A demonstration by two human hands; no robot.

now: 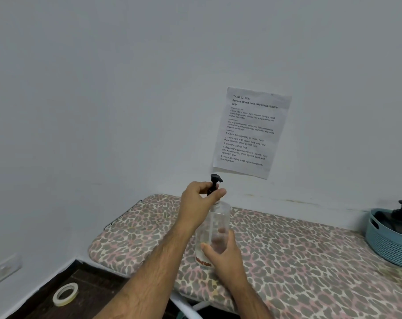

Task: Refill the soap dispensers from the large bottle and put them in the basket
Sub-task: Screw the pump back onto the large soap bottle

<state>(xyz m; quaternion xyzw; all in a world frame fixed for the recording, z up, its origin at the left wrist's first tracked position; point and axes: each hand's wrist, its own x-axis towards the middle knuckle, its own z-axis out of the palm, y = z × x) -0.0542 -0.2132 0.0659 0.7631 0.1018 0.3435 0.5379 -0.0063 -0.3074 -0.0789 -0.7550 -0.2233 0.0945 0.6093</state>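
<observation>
— What do you have in hand?

— My right hand [220, 252] wraps the lower body of a clear plastic dispenser [215, 229], a smooth cylinder with a reddish label near its base. It stands upright on the worktop [299, 261], which is padded and covered in leopard-print fabric. My left hand [197, 201] has its grip closed on the neck of the black pump [215, 181], thumb and fingers pinched round it just above the bottle's shoulder.

— And the basket?

— Well to the right of the dispenser, at the worktop's far edge: a blue ribbed plastic basket [388, 245] with a dark bottle [400, 217] and black pump inside. A printed sheet [250, 132] hangs on the wall above the dispenser; a tape roll [65, 293] lies on the dark floor to its left.
</observation>
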